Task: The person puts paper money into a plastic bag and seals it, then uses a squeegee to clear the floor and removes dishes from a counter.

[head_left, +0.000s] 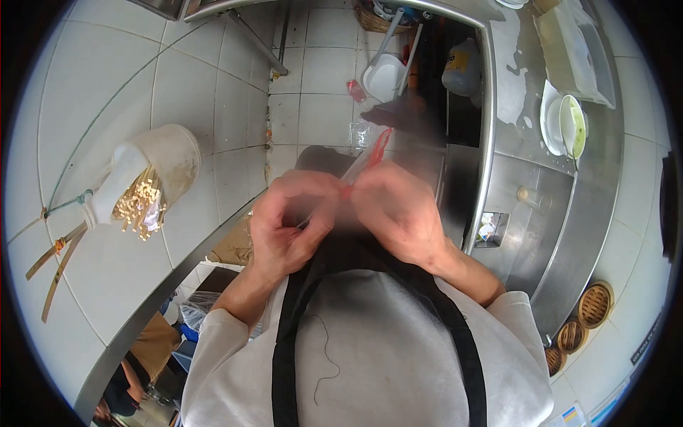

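Observation:
In front of my chest, both hands meet around a clear plastic bag with a bright red strip [379, 149], which sticks up past my fingertips. My left hand [295, 213] is closed in a pinch, thumb and index finger curled together at the bag's near end. From the other side, my right hand [400, 213] pinches the same spot, where a bit of red shows between the fingers. A hazy blur covers the area around the bag, and its lower part is hidden by my hands.
On the tiled wall at left hangs a plastic jug [167, 160] full of wooden sticks. The steel counter [523, 213] at right bears a bowl [573, 128] and a glass [533, 199]. Below are a white dustpan [384, 77] and a red can [356, 90] on the floor. Bamboo steamers [595, 304] hang at right. Another person [128, 381] is at lower left.

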A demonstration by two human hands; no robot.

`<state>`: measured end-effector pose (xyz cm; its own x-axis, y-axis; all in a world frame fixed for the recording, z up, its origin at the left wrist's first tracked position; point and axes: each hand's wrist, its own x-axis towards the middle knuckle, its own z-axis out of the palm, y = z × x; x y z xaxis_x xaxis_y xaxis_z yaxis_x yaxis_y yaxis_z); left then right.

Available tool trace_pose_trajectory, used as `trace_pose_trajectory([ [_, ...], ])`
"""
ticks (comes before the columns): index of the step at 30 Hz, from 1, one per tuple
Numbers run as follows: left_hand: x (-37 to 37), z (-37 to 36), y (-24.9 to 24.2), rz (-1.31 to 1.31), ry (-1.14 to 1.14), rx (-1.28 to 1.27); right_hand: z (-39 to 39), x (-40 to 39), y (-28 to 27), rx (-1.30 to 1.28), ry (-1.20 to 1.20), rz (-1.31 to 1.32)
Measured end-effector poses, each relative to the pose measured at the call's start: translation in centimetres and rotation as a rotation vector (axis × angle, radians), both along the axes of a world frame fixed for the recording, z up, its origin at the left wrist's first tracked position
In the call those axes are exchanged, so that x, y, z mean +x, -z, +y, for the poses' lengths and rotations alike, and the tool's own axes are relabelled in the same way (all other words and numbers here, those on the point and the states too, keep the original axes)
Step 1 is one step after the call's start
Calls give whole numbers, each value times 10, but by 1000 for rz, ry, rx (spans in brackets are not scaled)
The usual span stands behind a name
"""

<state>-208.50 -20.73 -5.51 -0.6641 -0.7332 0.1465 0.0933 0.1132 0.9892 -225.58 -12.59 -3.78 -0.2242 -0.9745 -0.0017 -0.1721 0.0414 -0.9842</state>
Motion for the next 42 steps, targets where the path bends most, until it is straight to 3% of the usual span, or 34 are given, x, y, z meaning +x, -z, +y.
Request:
trace_pose_trajectory([
  [14, 0, 4, 3, 75, -105, 17, -1, 1, -8, -26, 20, 26],
  [20, -1, 7, 7, 101, -150, 3, -2, 4, -10, -19, 11, 211],
  [26, -2, 7, 10, 76, -174, 16, -1, 4, -5, -26, 46, -35],
  [35, -5, 8, 4, 151, -185, 90, 0, 5, 1, -1, 61, -109],
  [42, -5, 8, 8, 154, -182, 67, -4, 2, -1, -76, 29, -23],
])
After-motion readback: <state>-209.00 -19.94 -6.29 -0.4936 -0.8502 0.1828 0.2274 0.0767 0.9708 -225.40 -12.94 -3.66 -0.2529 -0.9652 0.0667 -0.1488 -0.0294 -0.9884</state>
